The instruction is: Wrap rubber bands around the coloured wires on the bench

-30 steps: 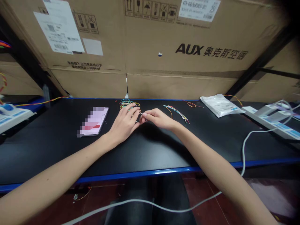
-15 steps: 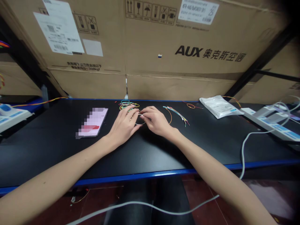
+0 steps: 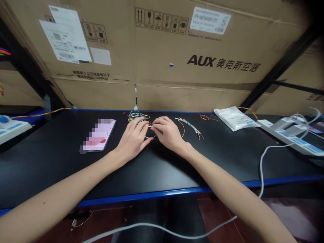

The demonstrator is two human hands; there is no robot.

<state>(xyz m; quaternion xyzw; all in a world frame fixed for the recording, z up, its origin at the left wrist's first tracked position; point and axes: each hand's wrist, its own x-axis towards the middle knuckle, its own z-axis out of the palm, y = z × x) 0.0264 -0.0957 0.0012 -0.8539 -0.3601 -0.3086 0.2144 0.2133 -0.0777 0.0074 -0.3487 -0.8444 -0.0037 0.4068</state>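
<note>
Between my hands a thin white wire bends in a small loop just above the black tabletop. My right hand pinches the wire, thumb against fingers. My left hand has its fingers curled down over the wire's other side, with its thumb stretched out apart; its fingertips are partly hidden. Behind the left fingers lies a tangle of coloured wires in yellow, green, red and blue. Right of my right hand rests a bundle of short coloured wires, and an orange wire curves out beside it.
A phone lies left of my hands. At the back right are a white plastic packet and a loose orange wire. Power strips stand at both sides. A grey cable hangs over the blue table edge. A large cardboard box backs the table.
The left thumb has moved slightly away from the right hand, and the wire loop between the hands sits a little lower. The whole view has shifted slightly.
</note>
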